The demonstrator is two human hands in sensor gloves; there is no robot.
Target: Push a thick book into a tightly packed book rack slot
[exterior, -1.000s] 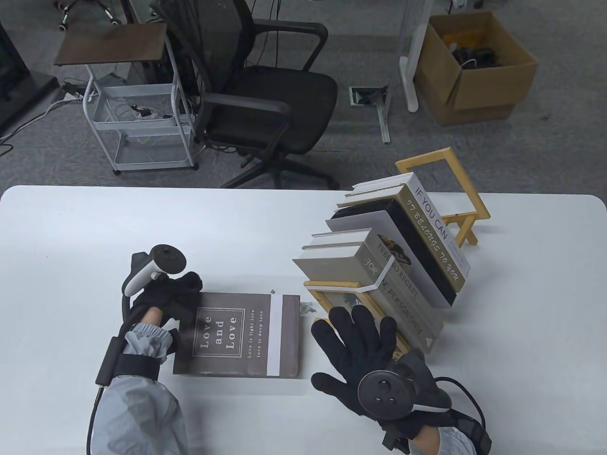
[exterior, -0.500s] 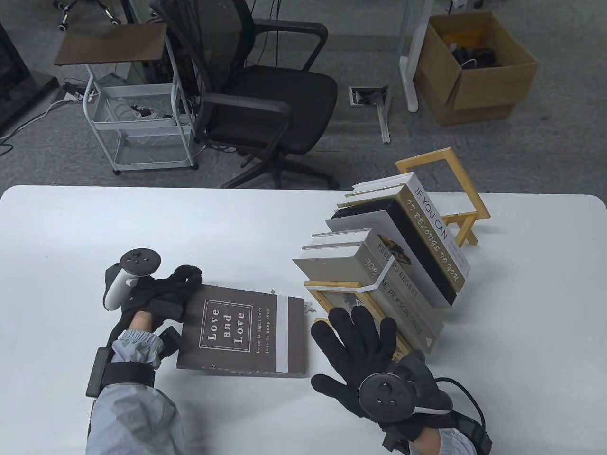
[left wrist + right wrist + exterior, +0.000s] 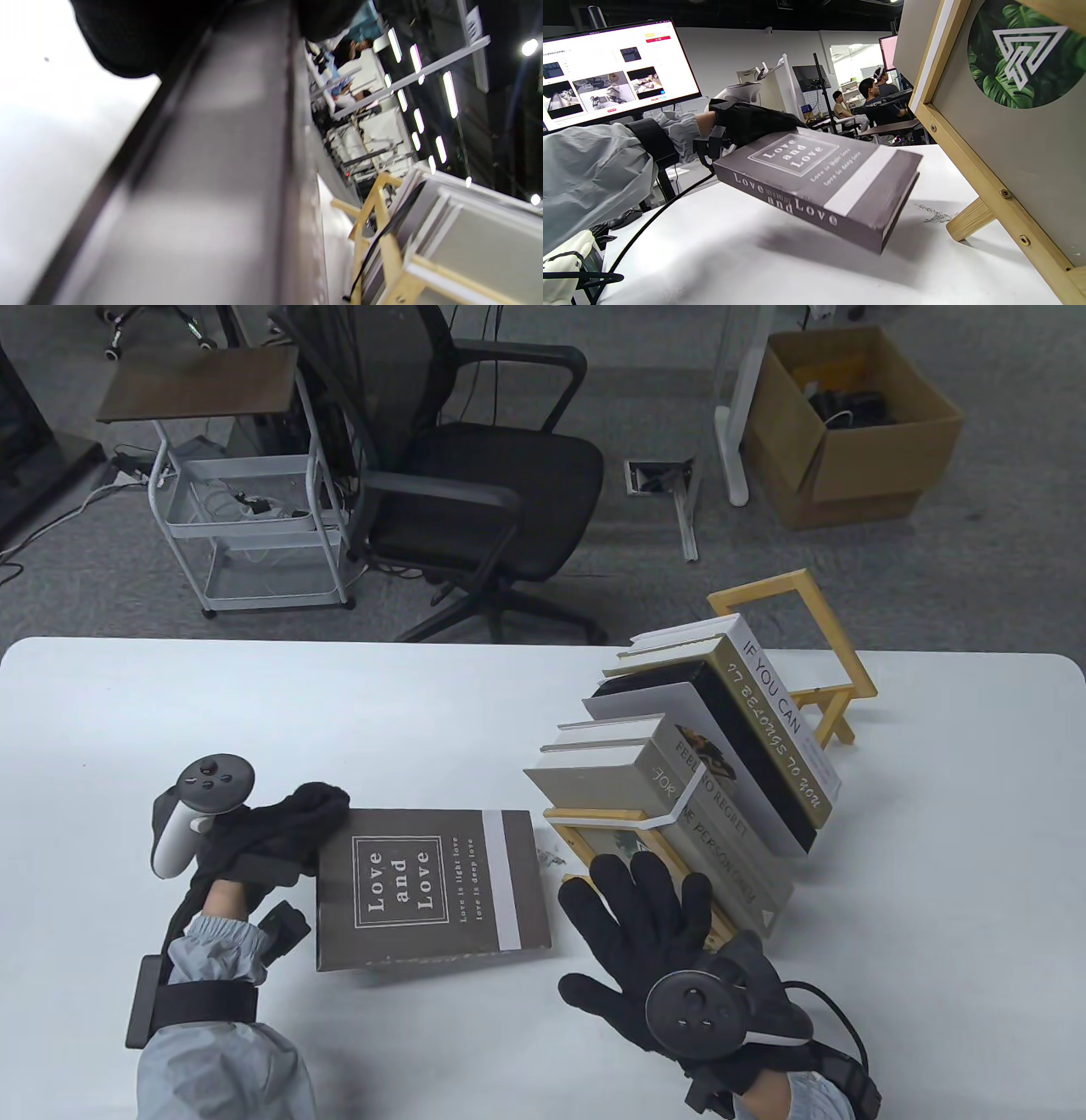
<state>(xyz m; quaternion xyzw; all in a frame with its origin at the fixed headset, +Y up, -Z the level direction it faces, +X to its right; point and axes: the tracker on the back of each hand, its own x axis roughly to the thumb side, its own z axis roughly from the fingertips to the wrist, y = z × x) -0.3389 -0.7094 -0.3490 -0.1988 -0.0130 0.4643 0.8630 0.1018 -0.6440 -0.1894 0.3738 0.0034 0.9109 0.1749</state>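
Observation:
My left hand (image 3: pixel 293 831) grips the left end of a thick grey book titled "Love and Love" (image 3: pixel 428 886) and holds it off the white table; the right wrist view shows the book (image 3: pixel 823 182) in the air above its shadow, gripped by the left hand (image 3: pixel 751 120). The wooden book rack (image 3: pixel 628 823) stands to the right, packed with several leaning books (image 3: pixel 721 746). My right hand (image 3: pixel 645 916) is spread open, its fingers resting against the rack's near end frame. The rack also shows in the left wrist view (image 3: pixel 382 237).
The rack's far wooden end (image 3: pixel 814 645) stands near the table's back edge. An office chair (image 3: pixel 458 475), a wire cart (image 3: pixel 246 492) and a cardboard box (image 3: pixel 848 424) stand on the floor beyond the table (image 3: pixel 170 712).
My left hand has moved left and down and lifted the book off the table, tilting it. My right hand has stayed at the rack's end.

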